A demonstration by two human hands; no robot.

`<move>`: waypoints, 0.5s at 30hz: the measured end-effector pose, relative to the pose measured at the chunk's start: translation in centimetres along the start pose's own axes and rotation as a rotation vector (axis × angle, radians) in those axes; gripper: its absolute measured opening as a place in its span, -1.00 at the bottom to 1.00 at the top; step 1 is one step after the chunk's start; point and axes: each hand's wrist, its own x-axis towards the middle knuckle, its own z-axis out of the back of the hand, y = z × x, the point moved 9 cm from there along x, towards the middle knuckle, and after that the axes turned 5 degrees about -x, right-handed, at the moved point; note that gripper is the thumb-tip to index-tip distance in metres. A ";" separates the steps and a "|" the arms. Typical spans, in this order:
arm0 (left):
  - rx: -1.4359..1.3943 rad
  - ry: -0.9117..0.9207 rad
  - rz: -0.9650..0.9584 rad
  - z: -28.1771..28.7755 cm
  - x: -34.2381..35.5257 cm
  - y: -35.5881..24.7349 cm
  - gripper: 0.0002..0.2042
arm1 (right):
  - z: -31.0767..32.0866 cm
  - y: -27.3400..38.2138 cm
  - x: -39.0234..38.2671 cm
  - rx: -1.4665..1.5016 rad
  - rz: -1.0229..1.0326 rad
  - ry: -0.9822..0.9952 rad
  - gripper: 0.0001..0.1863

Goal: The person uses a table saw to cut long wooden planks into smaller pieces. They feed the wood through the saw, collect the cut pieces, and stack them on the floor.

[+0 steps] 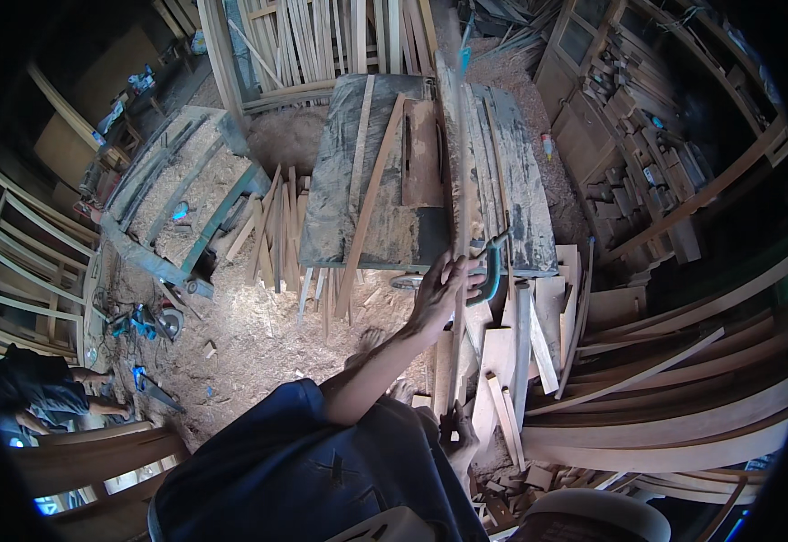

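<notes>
No text, brand, number or sign is showing clearly enough to be read. On the dark blue shirt [276,452], dark crossed marks are standing out against the cloth, but they are forming no readable letters or figures. Beyond the right edge of the surface [531,212], a small bottle [548,146] is showing patches of red and white, and any print on it is staying too small to make out. On the sawdust-covered bench at the left, a small blue, white and red object [180,212] is likewise showing colours only, with no lettering that can be told.
</notes>
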 end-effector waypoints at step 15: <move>0.104 -0.391 0.314 10.9 -9.7 20.1 -0.67 | -1.8 -16.3 -11.1 -0.121 -0.307 0.421 -0.57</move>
